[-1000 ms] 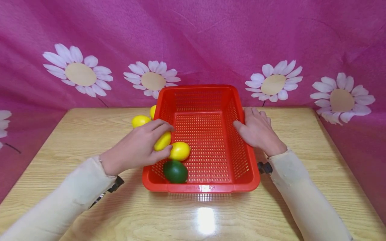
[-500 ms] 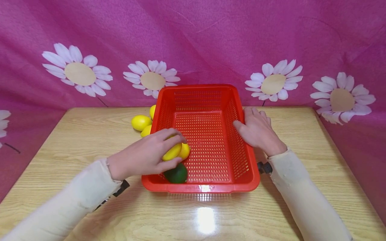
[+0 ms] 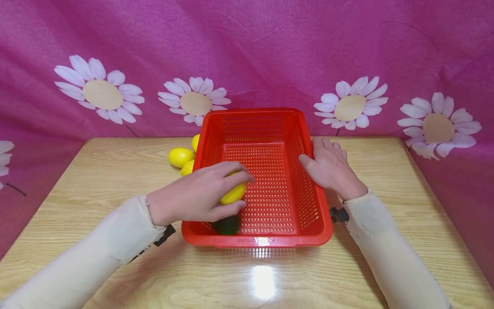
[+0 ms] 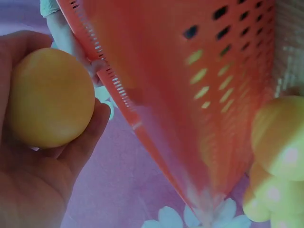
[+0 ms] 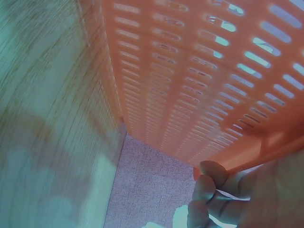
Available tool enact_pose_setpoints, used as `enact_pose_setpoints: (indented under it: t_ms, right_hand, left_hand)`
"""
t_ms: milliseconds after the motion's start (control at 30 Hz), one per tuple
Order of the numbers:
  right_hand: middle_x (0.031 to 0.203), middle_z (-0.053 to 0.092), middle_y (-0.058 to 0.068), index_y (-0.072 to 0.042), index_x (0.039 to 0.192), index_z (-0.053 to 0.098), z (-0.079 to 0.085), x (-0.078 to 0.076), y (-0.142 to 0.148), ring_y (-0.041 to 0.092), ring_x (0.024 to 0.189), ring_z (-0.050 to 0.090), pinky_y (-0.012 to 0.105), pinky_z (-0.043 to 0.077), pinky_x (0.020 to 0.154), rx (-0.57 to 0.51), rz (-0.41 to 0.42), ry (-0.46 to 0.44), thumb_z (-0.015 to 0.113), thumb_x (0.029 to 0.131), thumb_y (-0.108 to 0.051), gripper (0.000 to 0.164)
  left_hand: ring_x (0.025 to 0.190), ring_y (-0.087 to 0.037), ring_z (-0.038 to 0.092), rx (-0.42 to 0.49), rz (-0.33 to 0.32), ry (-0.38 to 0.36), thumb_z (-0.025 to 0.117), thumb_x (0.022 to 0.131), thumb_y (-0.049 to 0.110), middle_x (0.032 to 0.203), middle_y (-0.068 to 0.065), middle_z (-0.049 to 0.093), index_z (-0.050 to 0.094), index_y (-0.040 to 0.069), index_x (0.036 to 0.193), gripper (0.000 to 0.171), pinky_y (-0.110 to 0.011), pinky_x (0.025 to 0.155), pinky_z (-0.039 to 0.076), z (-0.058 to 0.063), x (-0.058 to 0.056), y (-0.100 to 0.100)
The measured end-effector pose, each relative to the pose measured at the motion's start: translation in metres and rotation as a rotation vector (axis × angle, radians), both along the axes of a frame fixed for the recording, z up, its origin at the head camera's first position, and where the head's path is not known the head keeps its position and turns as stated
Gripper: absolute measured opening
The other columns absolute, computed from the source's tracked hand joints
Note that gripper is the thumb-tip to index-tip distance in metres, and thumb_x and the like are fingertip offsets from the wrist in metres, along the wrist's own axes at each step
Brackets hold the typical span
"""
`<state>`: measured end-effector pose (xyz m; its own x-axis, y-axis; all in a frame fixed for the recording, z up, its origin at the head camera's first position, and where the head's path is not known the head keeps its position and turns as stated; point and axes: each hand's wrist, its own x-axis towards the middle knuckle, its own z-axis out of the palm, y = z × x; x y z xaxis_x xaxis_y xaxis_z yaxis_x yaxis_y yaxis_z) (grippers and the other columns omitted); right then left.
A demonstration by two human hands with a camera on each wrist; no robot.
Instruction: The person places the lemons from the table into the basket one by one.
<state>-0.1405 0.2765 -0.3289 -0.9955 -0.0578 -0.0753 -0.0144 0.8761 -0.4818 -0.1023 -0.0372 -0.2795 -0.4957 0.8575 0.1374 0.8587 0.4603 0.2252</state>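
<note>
In the head view my left hand point(image 3: 200, 191) holds a yellow lemon point(image 3: 234, 194) above the left part of a red perforated basket point(image 3: 256, 241). The left wrist view shows that lemon point(image 4: 51, 97) between the fingers and thumb. A dark green, egg-shaped fruit point(image 3: 227, 225) lies in the basket's near left corner, partly covered by this hand. Whatever else lies under the hand is hidden. My right hand point(image 3: 332, 169) grips the basket's right rim, thumb inside; its fingers point(image 5: 204, 187) show at the rim outside in the right wrist view.
Left of the basket, several lemons point(image 3: 180, 157) lie on the wooden table point(image 3: 127, 171), some partly hidden by the basket wall. A pink cloth point(image 3: 262, 51) with white flowers hangs behind the table and at both sides.
My left hand has carried the lemon from the basket's left rim rightward over its inside. The lemon lying in the basket is now covered from view. My right hand stays on the rim.
</note>
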Motion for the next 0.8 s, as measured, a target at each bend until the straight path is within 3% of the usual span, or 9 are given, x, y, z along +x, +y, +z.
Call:
enact_pose_setpoints:
  t_ms: [367,633,800]
  right_hand:
    - [0.117,0.053,0.015,0.0,0.138,0.047,0.001,0.0,0.0,0.032,0.103,0.041,0.041,0.032,0.08,-0.013,-0.001,-0.013,0.049,0.1,-0.034,0.051]
    - [0.118,0.053,0.015,-0.001,0.139,0.047,-0.001,0.0,0.0,0.032,0.105,0.042,0.041,0.033,0.081,-0.019,-0.005,-0.026,0.05,0.101,-0.033,0.05]
    - [0.12,0.054,0.015,-0.002,0.141,0.046,0.0,0.001,0.0,0.032,0.106,0.043,0.043,0.035,0.084,-0.032,-0.005,-0.024,0.052,0.1,-0.032,0.051]
  left_hand:
    - [0.106,-0.013,0.062,-0.041,-0.082,-0.003,0.075,0.091,0.034,0.126,-0.002,0.068,0.065,0.012,0.132,0.048,-0.028,0.095,0.058,0.013,-0.009,0.018]
    - [0.106,-0.012,0.063,-0.087,-0.101,0.003,0.073,0.091,0.038,0.128,-0.001,0.068,0.063,0.012,0.136,0.053,-0.027,0.096,0.058,0.02,-0.017,0.039]
    - [0.102,-0.009,0.06,-0.093,-0.095,-0.032,0.076,0.089,0.04,0.129,0.0,0.067,0.062,0.014,0.139,0.057,-0.024,0.092,0.058,0.022,-0.021,0.051]
